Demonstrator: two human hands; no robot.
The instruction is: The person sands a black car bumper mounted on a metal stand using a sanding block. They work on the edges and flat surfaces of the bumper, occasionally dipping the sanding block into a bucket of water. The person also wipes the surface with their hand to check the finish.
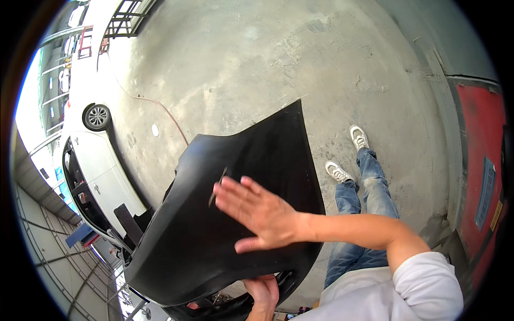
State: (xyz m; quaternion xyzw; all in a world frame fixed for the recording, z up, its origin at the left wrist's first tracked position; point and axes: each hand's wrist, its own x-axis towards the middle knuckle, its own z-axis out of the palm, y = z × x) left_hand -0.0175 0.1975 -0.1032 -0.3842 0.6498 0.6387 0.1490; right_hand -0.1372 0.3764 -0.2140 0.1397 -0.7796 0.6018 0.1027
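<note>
A large black car body panel point(267, 160), shaped like a bonnet, fills the lower middle of the head view. My right hand point(257, 214) is over its surface with fingers stretched out and slightly apart, at a thin light streak point(224, 174); whether the palm touches the panel is hard to tell. My left hand point(259, 291) is at the bottom, its fingers curled round the panel's near edge, partly hidden by it. An opening with parts I cannot make out shows beneath that edge.
A white car point(99, 171) stands at left by a metal-framed wall. A pink hose point(160, 104) crosses the concrete floor point(225, 64). A dark rack point(122, 18) is at upper left. My feet are right of the panel; a red metal surface point(471, 134) lines the right.
</note>
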